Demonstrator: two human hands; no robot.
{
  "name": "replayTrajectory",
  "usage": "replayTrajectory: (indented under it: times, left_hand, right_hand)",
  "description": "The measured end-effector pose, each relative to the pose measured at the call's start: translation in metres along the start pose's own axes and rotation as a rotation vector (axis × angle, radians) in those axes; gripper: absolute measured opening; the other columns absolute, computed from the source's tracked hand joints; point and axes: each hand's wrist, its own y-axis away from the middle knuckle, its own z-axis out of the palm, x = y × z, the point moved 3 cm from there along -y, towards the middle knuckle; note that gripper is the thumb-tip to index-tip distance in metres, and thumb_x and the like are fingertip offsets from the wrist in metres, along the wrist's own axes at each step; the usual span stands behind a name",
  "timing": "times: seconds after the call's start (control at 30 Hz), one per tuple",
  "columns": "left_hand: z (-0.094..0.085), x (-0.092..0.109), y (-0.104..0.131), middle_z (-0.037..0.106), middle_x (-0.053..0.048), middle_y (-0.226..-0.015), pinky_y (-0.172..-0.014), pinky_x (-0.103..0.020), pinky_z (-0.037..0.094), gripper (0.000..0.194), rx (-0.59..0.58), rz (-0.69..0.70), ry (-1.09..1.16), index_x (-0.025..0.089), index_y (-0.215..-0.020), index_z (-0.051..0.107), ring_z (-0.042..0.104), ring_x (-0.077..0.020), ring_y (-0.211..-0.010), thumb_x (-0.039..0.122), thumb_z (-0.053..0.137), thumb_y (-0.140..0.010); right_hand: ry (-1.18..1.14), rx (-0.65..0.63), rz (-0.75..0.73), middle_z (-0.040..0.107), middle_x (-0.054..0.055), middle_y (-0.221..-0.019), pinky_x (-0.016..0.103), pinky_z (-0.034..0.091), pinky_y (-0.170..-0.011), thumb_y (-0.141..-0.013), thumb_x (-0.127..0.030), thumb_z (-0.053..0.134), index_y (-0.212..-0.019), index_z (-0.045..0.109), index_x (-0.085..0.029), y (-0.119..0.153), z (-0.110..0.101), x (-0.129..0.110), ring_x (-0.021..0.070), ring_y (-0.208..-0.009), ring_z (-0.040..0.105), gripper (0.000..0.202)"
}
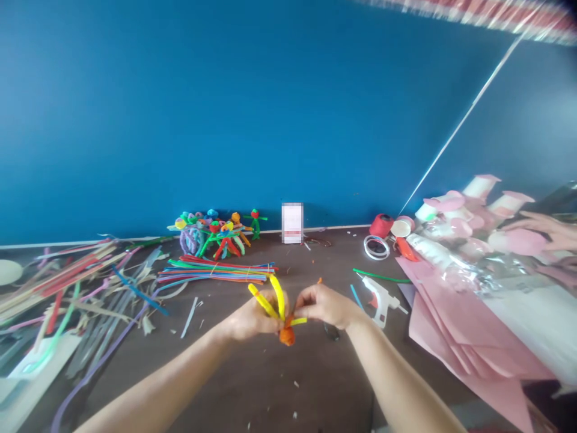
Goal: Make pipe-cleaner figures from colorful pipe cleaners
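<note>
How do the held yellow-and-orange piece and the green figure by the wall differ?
Colour: the yellow-and-orange piece has yellow stems and an orange ball; the green figure has a red top.
Pose: the piece's ball is lowest in view; the figure's red top is uppermost.
Support: the left hand holds the piece; the figure stands on the table.
Both have a rounded end.

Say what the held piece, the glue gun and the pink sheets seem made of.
Held piece: probably pipe cleaner, fuzzy and matte, by its thick bent strands. Glue gun: likely plastic, smooth, molded-looking. Pink sheets: paper or thin foam, matte, in flat layers.
</note>
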Motion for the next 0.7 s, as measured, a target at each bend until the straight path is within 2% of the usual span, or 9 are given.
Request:
replayTrajectory:
  times: [0.1,0.23,0.33,0.53,0.6,0.7]
  left_hand:
    - [0.002,-0.007,-0.001,0.05,0.003,-0.063,-0.048,-0.02,0.037,0.025,0.108,0.015,0.261,0.016,-0.07,0.048,0.049,-0.009,-0.051,0.023,0.067,-0.055]
    - [0.003,-0.015,-0.002,0.05,0.002,-0.064,-0.051,-0.022,0.041,0.025,0.266,-0.015,0.363,0.016,-0.074,0.046,0.051,-0.0101,-0.055,0.02,0.065,-0.058]
    - [0.0,-0.018,-0.003,0.051,0.003,-0.064,-0.055,-0.026,0.044,0.025,0.337,-0.012,0.358,0.016,-0.073,0.045,0.054,-0.0116,-0.058,0.019,0.065,-0.06]
    - [0.0,-0.021,-0.006,0.053,0.003,-0.064,-0.056,-0.025,0.043,0.021,0.452,0.042,0.273,0.016,-0.073,0.044,0.053,-0.0107,-0.058,0.02,0.063,-0.063]
    - [0.001,-0.022,-0.007,0.053,0.003,-0.062,-0.054,-0.023,0.042,0.019,0.491,0.058,0.237,0.016,-0.071,0.044,0.052,-0.0094,-0.055,0.019,0.061,-0.064]
    - [0.0,-0.024,-0.009,0.052,0.003,-0.06,-0.052,-0.021,0.04,0.016,0.552,0.104,0.157,0.015,-0.069,0.045,0.049,-0.0079,-0.052,0.016,0.06,-0.062]
  right_hand:
    - [-0.229,0.032,0.041,0.043,-0.008,-0.045,0.017,0.025,-0.04,-0.065,-0.026,0.057,-0.06,0.055,-0.016,-0.004,0.002,0.009,0.0049,-0.04,0.034,0.011]
    - [-0.19,0.254,0.04,0.042,-0.008,-0.044,0.017,0.024,-0.039,-0.065,-0.024,0.054,-0.058,0.051,-0.017,-0.003,0.006,0.012,0.005,-0.039,0.032,0.011]
    - [0.033,0.387,-0.015,0.041,-0.007,-0.044,0.018,0.024,-0.041,-0.068,-0.026,0.052,-0.055,0.052,-0.016,0.001,0.009,0.006,0.0056,-0.04,0.034,0.017]
    - [0.683,0.574,-0.117,0.055,-0.002,-0.052,0.02,0.029,-0.047,-0.076,-0.022,0.046,-0.058,0.057,-0.018,0.013,0.022,-0.012,0.0104,-0.049,0.049,0.022]
    - [0.854,0.599,-0.153,0.059,-0.001,-0.06,0.021,0.032,-0.051,-0.078,-0.018,0.045,-0.064,0.058,-0.02,0.016,0.029,-0.016,0.0115,-0.055,0.053,0.019]
    - [1.021,0.569,-0.151,0.061,0.001,-0.069,0.021,0.033,-0.055,-0.078,-0.014,0.045,-0.071,0.057,-0.02,0.018,0.038,-0.018,0.0123,-0.062,0.057,0.016]
